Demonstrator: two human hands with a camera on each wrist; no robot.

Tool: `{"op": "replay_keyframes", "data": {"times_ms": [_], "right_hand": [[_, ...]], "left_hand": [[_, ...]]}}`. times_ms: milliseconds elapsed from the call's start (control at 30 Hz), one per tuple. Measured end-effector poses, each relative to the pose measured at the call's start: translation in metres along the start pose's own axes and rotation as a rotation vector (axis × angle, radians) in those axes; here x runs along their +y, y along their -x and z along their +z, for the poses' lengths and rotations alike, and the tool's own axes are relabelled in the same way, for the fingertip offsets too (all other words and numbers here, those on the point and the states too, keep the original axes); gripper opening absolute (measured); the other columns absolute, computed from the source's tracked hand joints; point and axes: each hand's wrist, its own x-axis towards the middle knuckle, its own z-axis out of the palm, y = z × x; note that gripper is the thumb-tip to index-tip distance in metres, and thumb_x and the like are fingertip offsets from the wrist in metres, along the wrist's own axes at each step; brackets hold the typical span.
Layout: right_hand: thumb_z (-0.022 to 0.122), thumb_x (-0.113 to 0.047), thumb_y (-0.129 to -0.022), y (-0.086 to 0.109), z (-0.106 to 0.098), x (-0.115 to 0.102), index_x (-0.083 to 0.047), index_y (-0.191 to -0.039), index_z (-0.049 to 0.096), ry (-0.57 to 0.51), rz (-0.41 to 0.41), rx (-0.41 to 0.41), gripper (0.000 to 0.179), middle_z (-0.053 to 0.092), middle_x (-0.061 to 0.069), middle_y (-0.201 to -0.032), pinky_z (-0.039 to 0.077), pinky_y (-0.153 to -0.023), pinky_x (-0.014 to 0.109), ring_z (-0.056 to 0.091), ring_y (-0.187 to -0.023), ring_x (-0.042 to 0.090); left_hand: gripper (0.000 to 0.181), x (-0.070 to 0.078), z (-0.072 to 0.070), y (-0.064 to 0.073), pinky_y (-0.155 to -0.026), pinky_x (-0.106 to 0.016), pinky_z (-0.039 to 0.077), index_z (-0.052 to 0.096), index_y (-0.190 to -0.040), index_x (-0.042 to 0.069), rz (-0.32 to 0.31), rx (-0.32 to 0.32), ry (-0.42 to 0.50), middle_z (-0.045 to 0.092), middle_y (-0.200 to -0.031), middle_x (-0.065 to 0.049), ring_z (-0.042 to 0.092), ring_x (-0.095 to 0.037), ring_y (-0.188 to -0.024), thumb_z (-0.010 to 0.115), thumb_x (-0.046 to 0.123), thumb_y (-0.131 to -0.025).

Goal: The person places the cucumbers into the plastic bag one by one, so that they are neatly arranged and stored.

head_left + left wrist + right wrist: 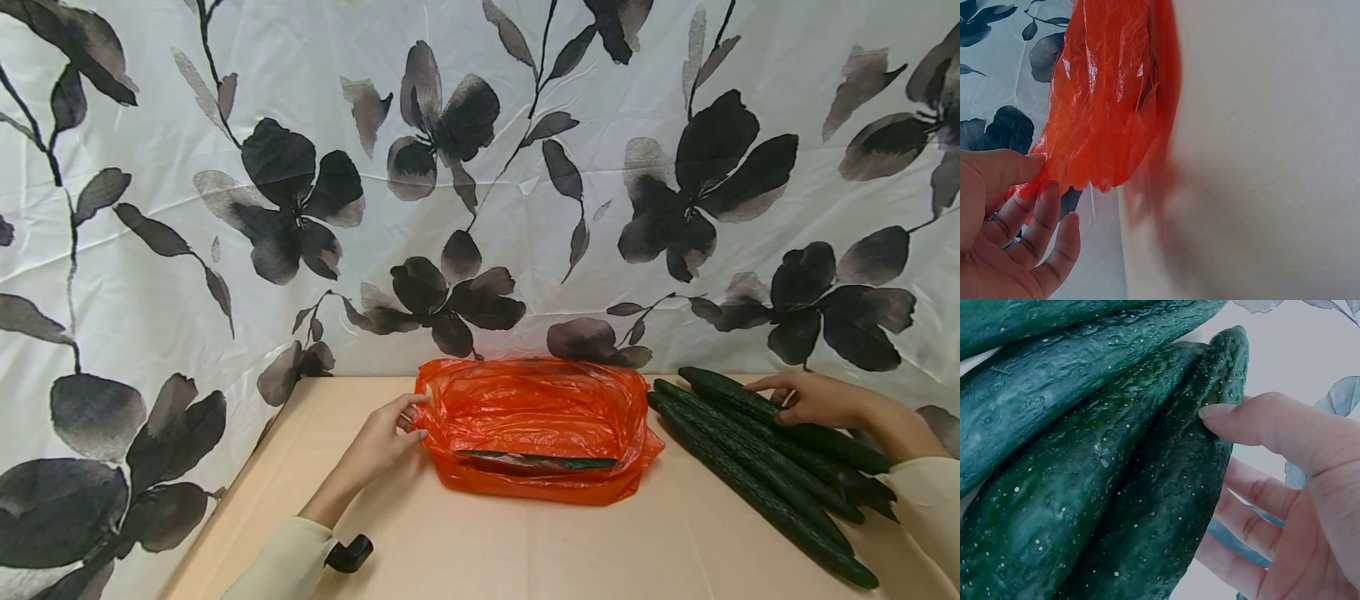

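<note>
A red plastic bag [525, 417] lies on its side on the table, its mouth facing me, with a strip of something dark green [540, 460] showing inside. At the bag's left edge, my left hand [386, 437] pinches the thin plastic between thumb and fingers; the left wrist view shows this crumpled red edge [1094, 125]. Several long, dark green cucumbers [757, 475] lie side by side, slanting, just right of the bag. My right hand [821, 402] grips the rearmost cucumber [1172, 469], thumb on top and fingers along its far side.
The pale tabletop [480, 550] stretches in front of the bag. Behind it hangs a white cloth [540, 317] with dark printed flowers, meeting the table's back edge. A black band [348, 553] is on the left wrist.
</note>
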Motion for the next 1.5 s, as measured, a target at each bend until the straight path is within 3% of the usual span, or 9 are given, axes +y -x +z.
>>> {"op": "replay_keyframes", "data": {"times_ms": [467, 700, 1100, 1500], "right_hand": [[0.069, -0.003, -0.087, 0.004, 0.001, -0.009, 0.019, -0.133, 0.049, -0.001, 0.009, -0.030, 0.054, 0.067, 0.021, -0.110, 0.055, -0.072, 0.033, 0.065, -0.100, 0.037], [0.072, -0.004, -0.087, 0.009, 0.004, -0.007, 0.018, -0.137, 0.046, 0.034, 0.066, -0.037, 0.061, 0.066, 0.018, -0.108, 0.056, -0.076, 0.045, 0.063, -0.104, 0.044], [0.075, -0.007, -0.085, 0.010, 0.007, -0.010, 0.012, -0.140, 0.048, 0.070, 0.109, -0.026, 0.064, 0.062, 0.016, -0.108, 0.054, -0.074, 0.042, 0.061, -0.098, 0.033], [0.074, -0.013, -0.084, 0.010, 0.005, -0.019, 0.013, -0.130, 0.054, 0.130, 0.108, -0.054, 0.056, 0.065, 0.018, -0.107, 0.054, -0.076, 0.044, 0.063, -0.090, 0.026]], "left_hand": [[0.048, -0.001, -0.003, 0.003, -0.073, -0.030, 0.054, 0.062, -0.130, 0.002, 0.010, -0.002, 0.003, 0.063, -0.090, -0.005, 0.062, -0.019, -0.079, 0.074, -0.008, -0.085], [0.049, -0.003, -0.003, 0.005, -0.075, -0.031, 0.055, 0.062, -0.130, 0.001, 0.018, -0.009, 0.005, 0.064, -0.091, -0.005, 0.062, -0.016, -0.079, 0.074, -0.009, -0.084], [0.048, -0.003, -0.005, 0.006, -0.076, -0.033, 0.055, 0.062, -0.129, 0.000, 0.031, -0.004, 0.008, 0.063, -0.090, -0.004, 0.062, -0.015, -0.080, 0.074, -0.009, -0.083], [0.049, -0.003, -0.008, 0.006, -0.076, -0.034, 0.056, 0.062, -0.131, 0.002, 0.041, -0.021, 0.018, 0.064, -0.091, -0.005, 0.062, -0.015, -0.080, 0.073, -0.009, -0.085]]}}
